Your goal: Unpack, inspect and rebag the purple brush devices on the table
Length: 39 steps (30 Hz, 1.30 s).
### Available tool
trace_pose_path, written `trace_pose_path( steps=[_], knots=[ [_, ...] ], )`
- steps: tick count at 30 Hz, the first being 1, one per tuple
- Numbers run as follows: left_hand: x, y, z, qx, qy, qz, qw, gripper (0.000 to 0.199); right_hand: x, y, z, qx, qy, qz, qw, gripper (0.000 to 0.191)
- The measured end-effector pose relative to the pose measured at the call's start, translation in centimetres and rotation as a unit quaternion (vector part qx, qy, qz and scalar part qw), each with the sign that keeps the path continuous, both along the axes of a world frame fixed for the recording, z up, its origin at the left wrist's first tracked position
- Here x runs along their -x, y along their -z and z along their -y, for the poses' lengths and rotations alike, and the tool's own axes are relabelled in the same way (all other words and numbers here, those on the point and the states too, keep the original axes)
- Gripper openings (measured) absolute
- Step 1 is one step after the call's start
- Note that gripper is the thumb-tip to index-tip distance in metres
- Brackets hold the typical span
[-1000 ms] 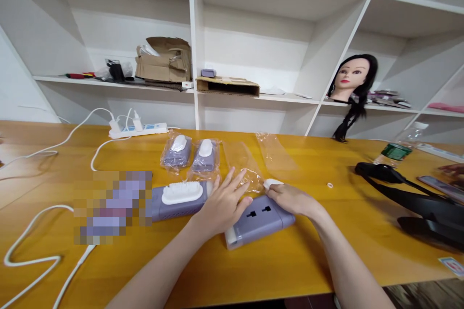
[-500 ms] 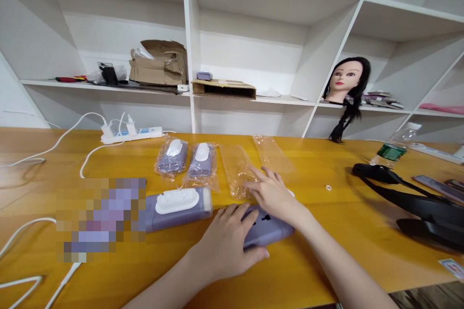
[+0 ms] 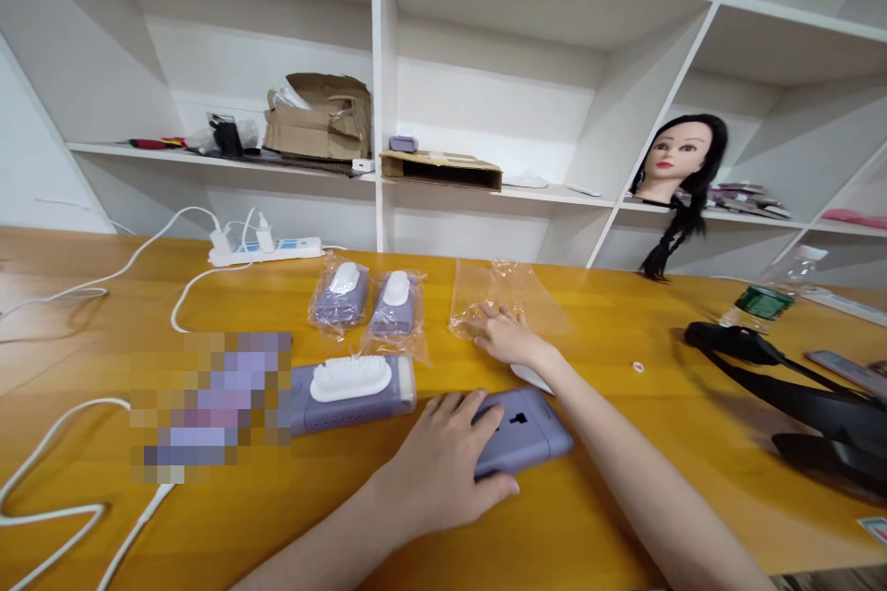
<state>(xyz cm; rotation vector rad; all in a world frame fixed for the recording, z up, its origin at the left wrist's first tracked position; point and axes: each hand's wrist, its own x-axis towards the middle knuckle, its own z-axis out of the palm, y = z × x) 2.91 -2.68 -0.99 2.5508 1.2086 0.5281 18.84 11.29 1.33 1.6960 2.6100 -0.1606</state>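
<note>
My left hand (image 3: 450,452) rests over the left end of a purple-grey device (image 3: 530,434) lying with its slotted side up, thumb along the near edge and fingers across the top. Farther back, my right hand (image 3: 507,334) lies with spread fingers on clear plastic bags (image 3: 537,295) on the wooden table (image 3: 346,499). A white part (image 3: 530,377) shows partly beneath my right wrist. Left of my hands is a similar device (image 3: 305,399) with a white bristled pad (image 3: 351,379) on top. Behind it are two bagged purple devices (image 3: 341,300), (image 3: 394,309) with white tops.
A white power strip (image 3: 267,251) with plugs and cables sits at the back left. A pixelated object (image 3: 222,402) lies at left. On the right are a bottle (image 3: 766,300), a black object (image 3: 810,397) and a small ring (image 3: 638,367). Shelves hold cardboard (image 3: 319,120) and a mannequin head (image 3: 679,157).
My right hand has moved back and away from the device, and the left plastic bag has shifted back toward the other one. My left hand stays on the device. The view has shifted slightly.
</note>
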Motion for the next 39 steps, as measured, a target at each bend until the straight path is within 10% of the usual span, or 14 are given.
trace_pose_path(
  steps=[10, 17, 23, 28, 39],
  knots=[
    [-0.2, 1.4, -0.2, 0.046, -0.057, 0.014, 0.997, 0.095, -2.5, 0.0, 0.4, -0.054, 0.009, -0.027, 0.998, 0.050],
    [1.0, 0.2, -0.9, 0.005, -0.131, 0.048, 0.990, 0.083, -4.0, -1.7, 2.8, -0.120, -0.021, -0.286, 0.950, 0.035],
    [1.1, 0.6, -1.0, -0.108, -0.176, 0.099, 0.974, 0.073, -3.7, -4.4, 6.4, 0.187, 0.099, -0.501, 0.839, 0.042],
    [1.1, 1.1, -0.8, -0.200, -0.168, 0.081, 0.962, 0.070, -4.0, -3.9, 7.6, 0.269, 0.073, -0.553, 0.785, 0.046],
    [3.0, -0.8, -1.5, -0.291, -0.148, 0.018, 0.945, 0.071, -5.3, -2.4, 7.0, 0.257, -0.065, -0.472, 0.841, 0.047]
  ],
)
